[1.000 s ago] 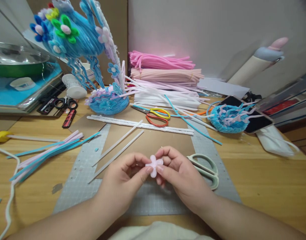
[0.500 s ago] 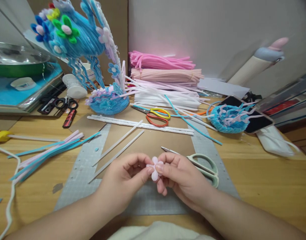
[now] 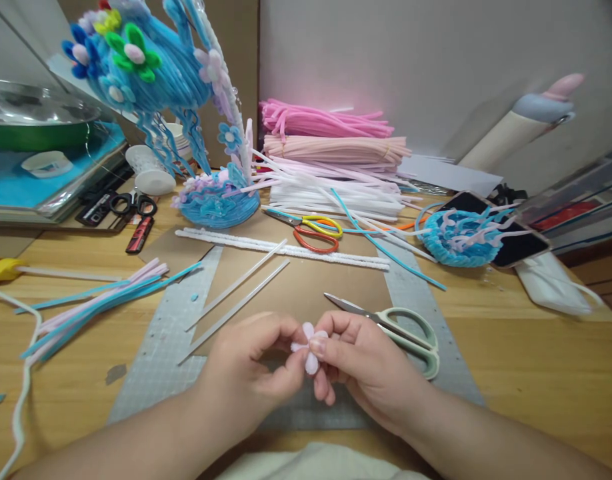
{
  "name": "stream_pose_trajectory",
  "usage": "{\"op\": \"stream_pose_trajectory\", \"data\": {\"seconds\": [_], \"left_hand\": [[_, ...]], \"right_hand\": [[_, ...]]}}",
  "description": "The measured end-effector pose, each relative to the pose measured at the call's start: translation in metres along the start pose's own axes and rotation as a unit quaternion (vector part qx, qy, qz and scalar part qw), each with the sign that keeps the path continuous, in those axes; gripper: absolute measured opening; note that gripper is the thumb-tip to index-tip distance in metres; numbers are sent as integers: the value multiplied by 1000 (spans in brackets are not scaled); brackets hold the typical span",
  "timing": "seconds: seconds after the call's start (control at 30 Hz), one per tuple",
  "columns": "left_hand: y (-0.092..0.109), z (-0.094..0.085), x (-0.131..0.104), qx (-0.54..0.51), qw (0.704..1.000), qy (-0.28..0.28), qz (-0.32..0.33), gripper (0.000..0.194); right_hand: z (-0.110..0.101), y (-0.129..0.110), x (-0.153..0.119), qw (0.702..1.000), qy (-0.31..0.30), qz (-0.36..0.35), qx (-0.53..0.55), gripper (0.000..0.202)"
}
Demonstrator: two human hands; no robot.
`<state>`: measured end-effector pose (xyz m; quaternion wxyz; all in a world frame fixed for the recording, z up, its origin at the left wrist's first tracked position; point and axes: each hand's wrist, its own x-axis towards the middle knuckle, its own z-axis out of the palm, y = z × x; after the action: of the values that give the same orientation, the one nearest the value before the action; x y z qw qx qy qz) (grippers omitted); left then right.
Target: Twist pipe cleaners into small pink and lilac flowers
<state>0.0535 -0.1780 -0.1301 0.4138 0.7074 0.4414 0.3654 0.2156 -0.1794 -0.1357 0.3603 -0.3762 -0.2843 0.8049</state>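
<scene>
A small pale pink pipe-cleaner flower (image 3: 311, 363) is between my two hands, above the grey cutting mat. My right hand (image 3: 369, 357) pinches it at the centre, thumb on the front and fingers curled behind. My left hand (image 3: 253, 363) is at the flower's left side, its bent thumb and index finger at the edges of the petals; the other fingers are hidden. Behind my right hand lie green-handled scissors (image 3: 426, 332) with their blades apart. Two clear glue sticks (image 3: 241, 307) lie beyond my left hand, on the brown board (image 3: 296, 297).
White twisted stems (image 3: 336, 257) and red-and-yellow scissors (image 3: 316, 243) lie ahead. Pipe-cleaner bundles (image 3: 331, 147) are stacked at the wall. A blue flowered pipe-cleaner lamp shape (image 3: 161, 73) stands at left; a blue woven piece (image 3: 459, 247) rests by a phone (image 3: 523, 243) at right.
Both hands and the flower have shifted slightly down. My left thumb and index finger have moved apart around the left petal. My right hand keeps its pinch.
</scene>
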Motion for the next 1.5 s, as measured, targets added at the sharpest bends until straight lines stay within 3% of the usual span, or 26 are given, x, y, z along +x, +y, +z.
{"op": "stream_pose_trajectory", "data": {"seconds": [0.27, 0.37, 0.6, 0.8, 0.97, 1.03, 1.13, 1.27, 1.37, 1.5], "left_hand": [[-1, 3, -2, -8, 999, 46, 23, 11], [-1, 3, -3, -11, 999, 28, 40, 11], [0, 5, -1, -113, 993, -4, -37, 12], [-3, 1, -1, -32, 999, -11, 29, 13], [-2, 0, -2, 21, 999, 3, 42, 13], [0, 1, -1, 0, 1000, -1, 21, 11], [2, 4, 2, -94, 993, 5, -71, 6], [3, 7, 9, -266, 945, 22, -187, 6], [2, 9, 10, -303, 932, 19, -199, 10], [-2, 11, 5, -231, 960, 35, -157, 11]], "right_hand": [[3, 2, -2, 999, 5, -37, -6, 23], [2, 0, -1, 997, 25, -67, -22, 21], [-1, -6, 2, 998, 17, -34, -43, 23], [-1, -6, 2, 1000, 7, -2, 11, 24], [0, -4, 1, 1000, 10, -7, -20, 25], [0, -3, 2, 999, 17, -24, -45, 26], [-2, -2, 3, 997, 32, -50, -54, 25], [-1, -5, 4, 993, 72, -58, -77, 28], [3, -6, 3, 987, 95, -45, -122, 31], [6, 0, 2, 971, 133, -52, -191, 28]]}}
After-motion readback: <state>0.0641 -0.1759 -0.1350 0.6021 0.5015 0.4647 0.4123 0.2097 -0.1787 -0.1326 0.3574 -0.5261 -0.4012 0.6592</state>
